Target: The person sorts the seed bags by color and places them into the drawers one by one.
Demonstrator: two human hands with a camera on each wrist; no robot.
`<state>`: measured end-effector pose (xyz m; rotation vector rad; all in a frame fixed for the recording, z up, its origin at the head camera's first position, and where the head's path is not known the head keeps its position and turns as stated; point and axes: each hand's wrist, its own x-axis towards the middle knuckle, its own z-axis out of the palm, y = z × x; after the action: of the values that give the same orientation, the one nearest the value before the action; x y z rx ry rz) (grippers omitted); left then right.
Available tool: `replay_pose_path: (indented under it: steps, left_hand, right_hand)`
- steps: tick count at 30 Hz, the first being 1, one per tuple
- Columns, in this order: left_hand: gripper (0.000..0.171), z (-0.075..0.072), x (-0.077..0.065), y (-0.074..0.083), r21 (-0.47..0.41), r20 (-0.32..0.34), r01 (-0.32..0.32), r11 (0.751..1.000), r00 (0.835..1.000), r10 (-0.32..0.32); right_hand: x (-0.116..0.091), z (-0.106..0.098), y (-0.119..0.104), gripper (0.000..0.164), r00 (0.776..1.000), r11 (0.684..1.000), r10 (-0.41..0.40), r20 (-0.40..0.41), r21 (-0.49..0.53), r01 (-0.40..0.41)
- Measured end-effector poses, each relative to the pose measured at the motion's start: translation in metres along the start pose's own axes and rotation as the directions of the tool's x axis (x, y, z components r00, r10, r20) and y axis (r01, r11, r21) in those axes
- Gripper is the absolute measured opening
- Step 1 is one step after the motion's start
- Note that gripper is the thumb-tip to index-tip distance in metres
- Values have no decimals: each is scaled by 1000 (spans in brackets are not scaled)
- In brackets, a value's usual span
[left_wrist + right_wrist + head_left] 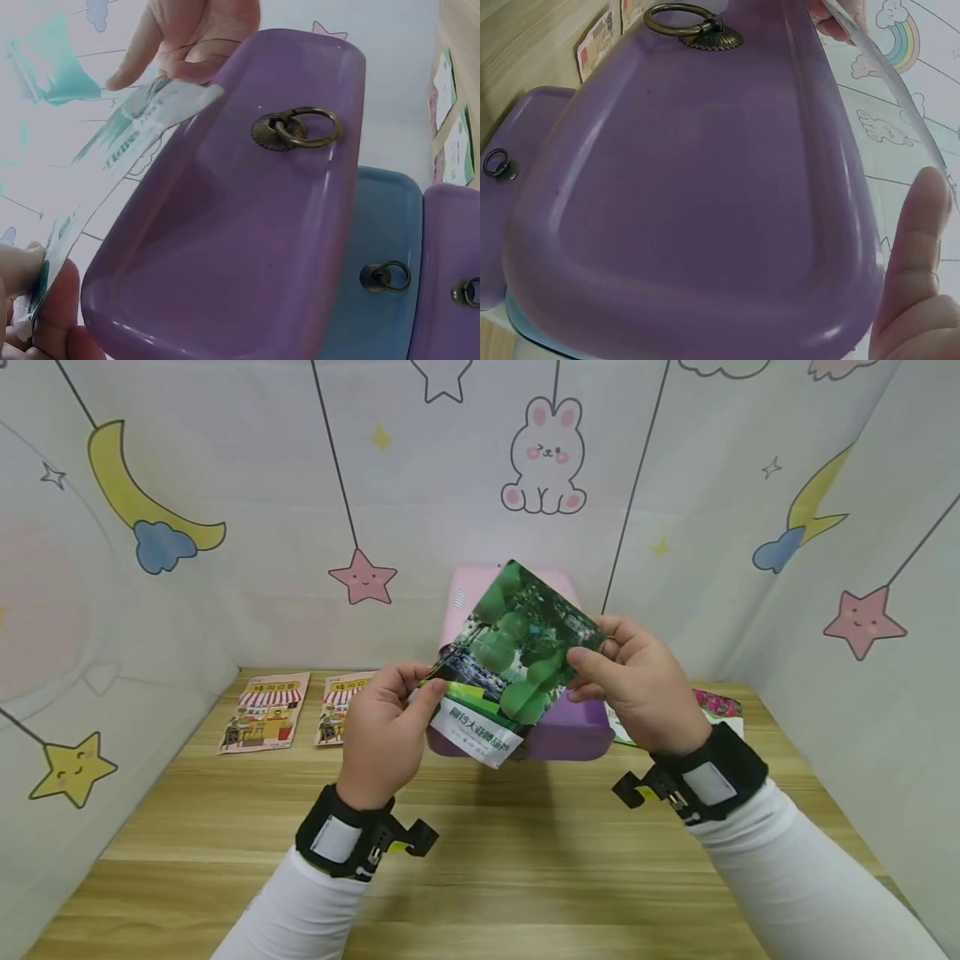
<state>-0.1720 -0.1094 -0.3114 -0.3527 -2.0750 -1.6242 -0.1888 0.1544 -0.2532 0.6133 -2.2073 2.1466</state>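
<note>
A green seed packet (510,664) with round green gourds printed on it is held up, tilted, between both hands. My left hand (385,731) pinches its lower left corner, thumb on the printed face. My right hand (645,689) pinches the upper right edge between thumb and fingers. Behind and below the packet is a purple drawer (577,731) of a small pink cabinet (468,593). In the left wrist view the drawer's front carries a brass ring pull (296,129) and juts out past the drawers under it. The packet hides the drawer's inside.
Two packets with a striped awning print, one farther left (264,714) and one partly behind my left hand (337,702), lie on the wooden table (480,868). A packet with pink flowers (717,703) lies at right. Below the top drawer are a blue drawer (379,232) and another purple drawer (454,232).
</note>
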Motion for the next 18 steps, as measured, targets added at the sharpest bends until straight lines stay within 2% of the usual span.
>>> replay_pose_path:
  steps: [3, 6, 8, 13, 15, 18]
  left_hand:
    - [21, -1, 1, 2, -55, -37, 9, 998, 999, -11]
    - [20, -1, 2, 4, -90, -48, 12, 996, 999, -16]
    - [19, -1, 1, 4, -102, -55, 14, 995, 998, -20]
    - [18, 1, -1, 7, -140, -76, 18, 990, 997, -29]
    - [17, 2, -2, 7, -156, -67, 25, 987, 997, -36]
    - [16, 4, -3, 9, -164, -37, 45, 986, 998, -52]
  right_hand:
    - [-2, 0, 1, 28, 999, 999, 36, 27, -17, -36]
    - [-5, 3, 1, 27, 996, 994, 76, 50, -84, -72]
    - [-6, 6, 0, 26, 996, 985, 73, 57, -162, -63]
    - [-10, 16, 0, 23, 997, 920, 48, 63, -390, -20]
    - [-11, 20, 0, 21, 997, 902, 43, 65, -433, -11]
    - [-12, 24, 0, 21, 999, 892, 30, 44, -452, -7]
